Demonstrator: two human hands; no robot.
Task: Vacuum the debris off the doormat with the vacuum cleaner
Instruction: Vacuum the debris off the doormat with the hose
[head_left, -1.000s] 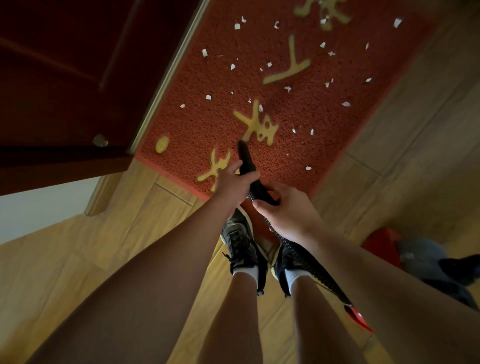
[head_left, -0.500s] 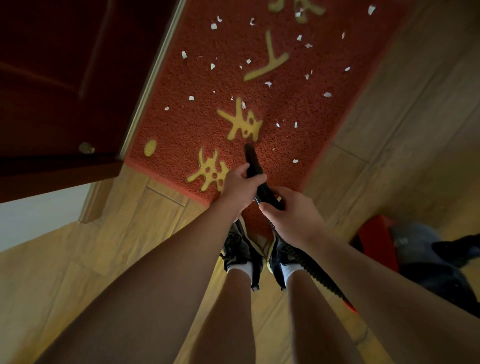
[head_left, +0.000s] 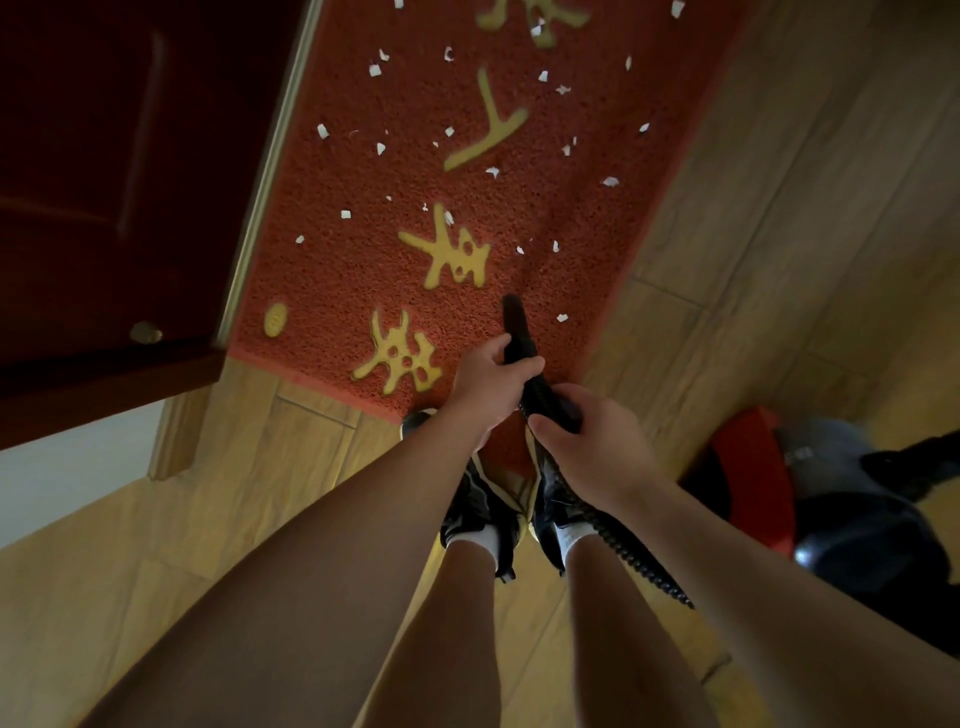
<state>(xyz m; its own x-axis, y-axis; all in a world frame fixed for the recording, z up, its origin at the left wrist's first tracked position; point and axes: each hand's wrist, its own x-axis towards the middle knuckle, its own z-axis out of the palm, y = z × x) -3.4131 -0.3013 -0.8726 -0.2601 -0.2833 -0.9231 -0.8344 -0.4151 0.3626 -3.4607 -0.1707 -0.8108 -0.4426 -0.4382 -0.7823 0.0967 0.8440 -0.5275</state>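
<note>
On the wooden floor (head_left: 234, 493): red doormat (head_left: 571, 218) with yellow characters. Off its right edge, red-and-grey vacuum cleaner (head_left: 852, 519). Ribbed black hose (head_left: 623, 551) leading to a black tapered nozzle (head_left: 517, 325) over the mat's near edge, long axis along the mat, tip pointing away from the shoes (head_left: 478, 514). Round the nozzle, left hand (head_left: 488, 379); round the hose end, right hand (head_left: 592, 452); fingers of both wrapped tight. White scraps (head_left: 345, 214) scattered farther up the mat.

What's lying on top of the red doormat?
White scraps are scattered over the doormat, and the black vacuum nozzle points at it. The left hand, right hand and shoes cover its near edge, hiding anything there.
</note>
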